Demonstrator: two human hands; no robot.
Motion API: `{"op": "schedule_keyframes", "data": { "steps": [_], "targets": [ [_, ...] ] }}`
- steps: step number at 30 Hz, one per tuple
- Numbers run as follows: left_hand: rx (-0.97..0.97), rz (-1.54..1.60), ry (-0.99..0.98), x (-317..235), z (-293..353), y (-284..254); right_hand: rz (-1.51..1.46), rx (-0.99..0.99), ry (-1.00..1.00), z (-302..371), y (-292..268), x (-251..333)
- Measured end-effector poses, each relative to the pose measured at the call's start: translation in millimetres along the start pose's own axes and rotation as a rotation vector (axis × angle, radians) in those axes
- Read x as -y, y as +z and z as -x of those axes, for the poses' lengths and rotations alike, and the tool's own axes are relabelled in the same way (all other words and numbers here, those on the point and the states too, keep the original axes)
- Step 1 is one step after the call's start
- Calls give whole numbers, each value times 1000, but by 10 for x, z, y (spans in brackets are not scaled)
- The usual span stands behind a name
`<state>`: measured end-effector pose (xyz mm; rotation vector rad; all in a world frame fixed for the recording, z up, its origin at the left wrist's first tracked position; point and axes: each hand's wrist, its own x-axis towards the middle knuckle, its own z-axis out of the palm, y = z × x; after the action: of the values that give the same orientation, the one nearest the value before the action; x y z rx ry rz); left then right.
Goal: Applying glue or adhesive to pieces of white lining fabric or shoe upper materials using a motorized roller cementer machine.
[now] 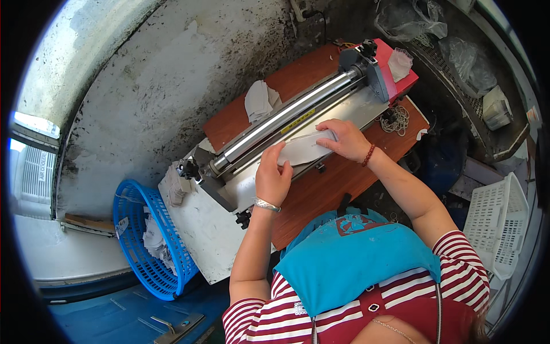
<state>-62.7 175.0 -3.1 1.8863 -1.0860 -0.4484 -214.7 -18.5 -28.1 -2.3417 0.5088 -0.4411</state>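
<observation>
The roller machine (285, 123) stands on the table (312, 200), basket (134, 258) left, crate (484, 218) right.

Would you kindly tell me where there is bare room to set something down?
The near white tabletop between the blue basket and roller machine looks bare; so does the brown tabletop between machine and blue apron. It is crowded at the pale loops farther right, and where the left hand and right hand hold the pale piece.
</observation>
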Motion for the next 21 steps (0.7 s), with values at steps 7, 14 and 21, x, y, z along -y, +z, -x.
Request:
{"op": "schedule_keyframes", "data": {
  "steps": [7, 14, 21],
  "targets": [
    [-127, -393, 213, 120, 135, 27, 359, -185, -355, 129, -68, 341],
    [-141, -278, 254, 15, 94, -154, 223, -69, -329, 142, -82, 184],
    [-142, -35, 271, -28, -252, -276, 18, 0, -247, 71, -101, 115]
  ]
}}
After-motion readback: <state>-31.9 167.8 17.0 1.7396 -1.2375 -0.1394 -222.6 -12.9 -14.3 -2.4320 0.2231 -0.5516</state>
